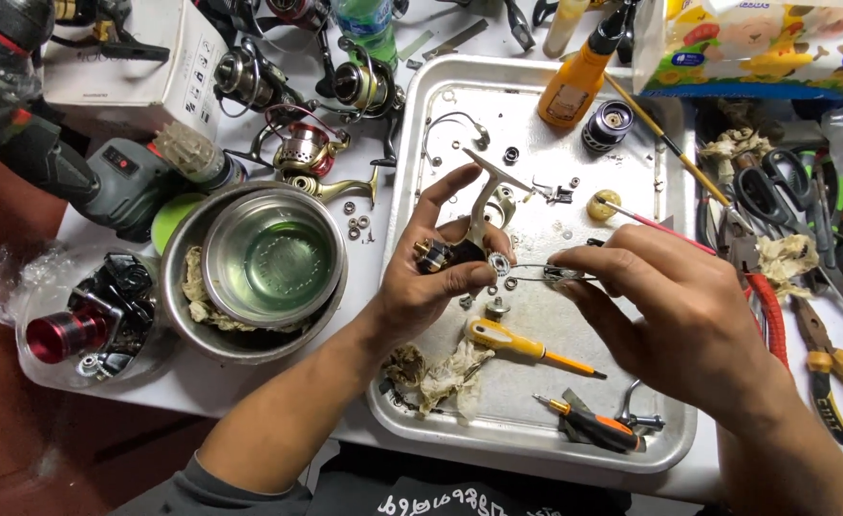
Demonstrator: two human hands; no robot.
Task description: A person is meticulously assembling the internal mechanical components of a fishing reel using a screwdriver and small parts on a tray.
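My left hand [421, 277] holds a fishing reel body [474, 234], silver and black, over a metal tray [412, 182]. My thumb and fingers wrap its dark lower part. My right hand [660, 296] pinches metal tweezers [536, 272] whose tips reach a small round bearing [500, 263] at the reel body. Both hands hover above the tray's middle.
On the tray lie a yellow screwdriver [512, 341], an orange-black screwdriver [594, 427], dirty rags [436, 373], small parts and an orange bottle [574, 81]. Nested steel bowls [264, 263] stand left, with reels [307, 148] behind. Scissors [770, 186] and pliers [837, 377] lie right.
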